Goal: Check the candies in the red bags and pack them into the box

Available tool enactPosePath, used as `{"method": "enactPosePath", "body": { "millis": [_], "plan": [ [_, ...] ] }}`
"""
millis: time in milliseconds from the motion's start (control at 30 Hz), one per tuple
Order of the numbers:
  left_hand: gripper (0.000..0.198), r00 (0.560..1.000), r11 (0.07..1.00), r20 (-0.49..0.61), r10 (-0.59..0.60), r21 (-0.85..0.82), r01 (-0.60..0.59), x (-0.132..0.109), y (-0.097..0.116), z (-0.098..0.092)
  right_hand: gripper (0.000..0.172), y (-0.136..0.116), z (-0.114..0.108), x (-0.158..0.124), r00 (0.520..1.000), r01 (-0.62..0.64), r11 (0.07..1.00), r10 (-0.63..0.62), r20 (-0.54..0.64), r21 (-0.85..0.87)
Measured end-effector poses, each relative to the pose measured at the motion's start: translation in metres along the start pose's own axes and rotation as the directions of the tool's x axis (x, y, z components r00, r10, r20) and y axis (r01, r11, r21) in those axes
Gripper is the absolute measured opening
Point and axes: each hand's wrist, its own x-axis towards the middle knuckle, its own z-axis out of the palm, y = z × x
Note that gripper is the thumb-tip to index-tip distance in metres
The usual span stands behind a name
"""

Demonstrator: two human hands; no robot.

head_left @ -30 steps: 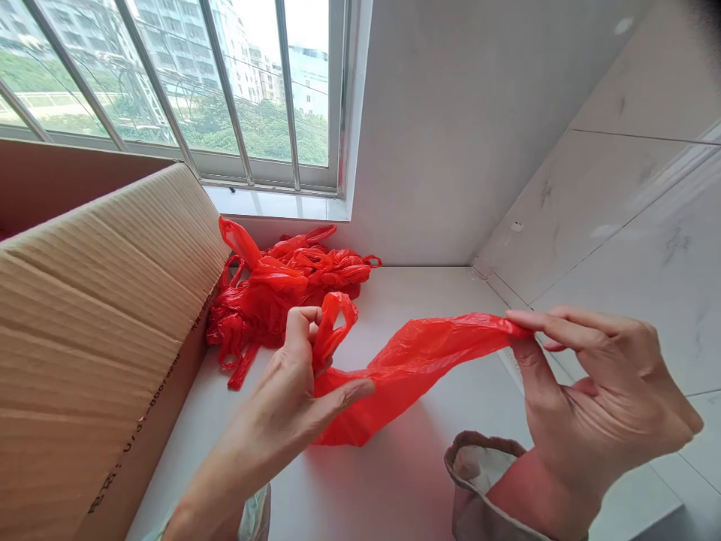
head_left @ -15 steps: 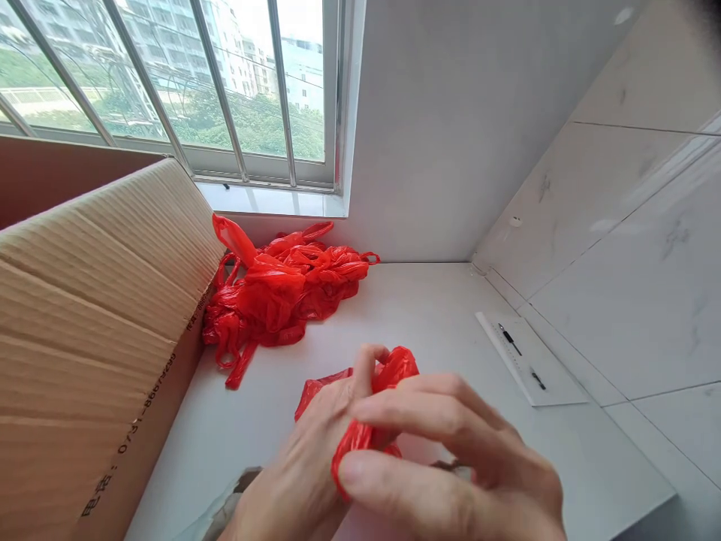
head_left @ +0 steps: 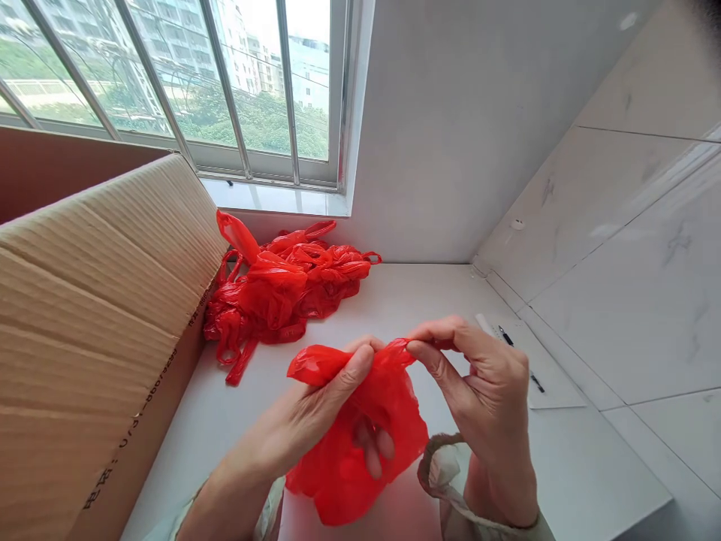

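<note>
A thin red plastic bag (head_left: 360,451) hangs between my hands, low in the middle of the head view. My left hand (head_left: 332,376) is closed on its upper part, thumb on top; some of its fingers show behind the film, through an opening in it. A twisted end of the bag is pinched between thumb and forefinger of my right hand (head_left: 478,383). Beyond them, a heap of crumpled red plastic bags (head_left: 282,285) lies on the white table (head_left: 574,451), against the box and the wall.
On the left stands a large open cardboard box (head_left: 95,315). A barred window (head_left: 225,90) is behind it. To the right lie a white sheet of paper (head_left: 555,394) and a black pen (head_left: 505,335), partly behind my right hand. A tiled wall (head_left: 631,263) borders the table's right side.
The bag was bunched around my left hand, with my right fingers at it. Now it hangs spread out, and my right hand has moved up and right, pinching one end. The heap stays put.
</note>
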Motion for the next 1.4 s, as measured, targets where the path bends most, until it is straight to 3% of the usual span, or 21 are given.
{"method": "enactPosePath", "body": {
  "millis": [33, 100, 133, 233, 267, 333, 400, 467, 500, 567, 633, 700, 800, 933, 1000, 1067, 1167, 1300, 1400],
  "plan": [
    [0.034, 0.997, 0.995, 0.035, -0.066, -0.074, 0.068, 0.001, 0.001, -0.002, 0.01, -0.004, -0.001, -0.002, 0.999, 0.037, 0.999, -0.036, -0.031, 0.001],
    [0.032, 0.991, 0.977, 0.078, -0.11, -0.177, 0.123, 0.002, 0.002, -0.007, 0.01, -0.014, -0.006, -0.007, 0.993, 0.112, 0.993, -0.114, 0.041, 0.044],
    [0.03, 0.993, 0.976, 0.091, -0.08, -0.194, 0.096, 0.002, 0.002, -0.01, 0.011, -0.018, -0.009, -0.01, 0.979, 0.143, 0.987, -0.151, 0.135, 0.068],
    [0.02, 0.981, 0.989, 0.187, 0.055, -0.142, -0.028, -0.003, 0.003, -0.017, 0.015, -0.024, -0.017, -0.015, 0.881, 0.202, 0.973, -0.231, 0.413, 0.113],
    [0.018, 0.971, 0.994, 0.22, 0.088, -0.083, -0.072, -0.006, 0.003, -0.018, 0.016, -0.022, -0.019, -0.016, 0.868, 0.214, 0.966, -0.257, 0.424, 0.146],
    [0.013, 0.958, 0.979, 0.258, 0.128, 0.123, -0.163, -0.012, 0.004, -0.016, 0.013, -0.016, -0.021, -0.015, 0.917, 0.2, 0.948, -0.271, 0.294, 0.249],
    [0.008, 0.956, 0.88, 0.249, 0.156, 0.404, -0.249, -0.018, 0.004, -0.012, 0.01, -0.007, -0.018, -0.011, 0.974, 0.117, 0.932, -0.176, 0.145, 0.342],
    [0.014, 0.947, 0.708, 0.249, 0.202, 0.631, -0.317, -0.02, 0.002, -0.008, 0.029, 0.002, -0.011, -0.004, 0.976, -0.053, 0.921, -0.033, 0.214, 0.387],
    [0.021, 0.944, 0.629, 0.246, 0.221, 0.704, -0.331, -0.02, 0.0, -0.006, 0.042, 0.005, -0.007, 0.0, 0.946, -0.149, 0.907, 0.015, 0.324, 0.394],
    [0.028, 0.925, 0.495, 0.229, 0.302, 0.792, -0.358, -0.017, -0.003, -0.004, 0.059, 0.009, 0.001, 0.005, 0.831, -0.296, 0.875, 0.038, 0.555, 0.383],
    [0.025, 0.874, 0.38, 0.212, 0.437, 0.837, -0.393, -0.012, -0.003, -0.002, 0.061, 0.01, 0.006, 0.008, 0.763, -0.364, 0.856, 0.048, 0.645, 0.367],
    [0.024, 0.806, 0.327, 0.156, 0.571, 0.858, -0.397, -0.007, 0.0, -0.001, 0.057, 0.012, 0.008, 0.009, 0.782, -0.385, 0.851, 0.095, 0.616, 0.357],
    [0.028, 0.761, 0.432, 0.005, 0.648, 0.821, -0.373, -0.004, 0.007, 0.001, 0.044, 0.015, 0.007, 0.011, 0.803, -0.393, 0.839, 0.114, 0.585, 0.376],
    [0.025, 0.767, 0.521, -0.037, 0.641, 0.755, -0.399, -0.008, 0.009, 0.0, 0.027, 0.02, 0.009, 0.014, 0.784, -0.361, 0.828, 0.02, 0.621, 0.428],
    [0.023, 0.792, 0.546, -0.032, 0.61, 0.741, -0.391, -0.01, 0.007, -0.003, 0.019, 0.02, 0.01, 0.014, 0.817, -0.342, 0.829, 0.029, 0.577, 0.442],
    [0.022, 0.799, 0.478, 0.02, 0.6, 0.793, -0.379, -0.011, 0.005, -0.006, 0.008, 0.019, 0.008, 0.013, 0.871, -0.309, 0.847, 0.07, 0.486, 0.432],
    [0.017, 0.769, 0.271, 0.146, 0.623, 0.882, -0.386, -0.011, 0.003, -0.012, 0.006, 0.016, 0.001, 0.011, 0.937, -0.233, 0.897, 0.104, 0.333, 0.376],
    [0.011, 0.716, 0.203, 0.176, 0.675, 0.889, -0.41, -0.009, 0.0, -0.02, 0.006, 0.013, -0.007, 0.011, 0.958, -0.205, 0.916, 0.116, 0.263, 0.344],
    [0.008, 0.698, 0.143, 0.135, 0.704, 0.935, -0.325, -0.009, 0.0, -0.024, 0.006, 0.017, -0.009, 0.012, 0.957, -0.256, 0.908, 0.189, 0.221, 0.331]
  ]
}}
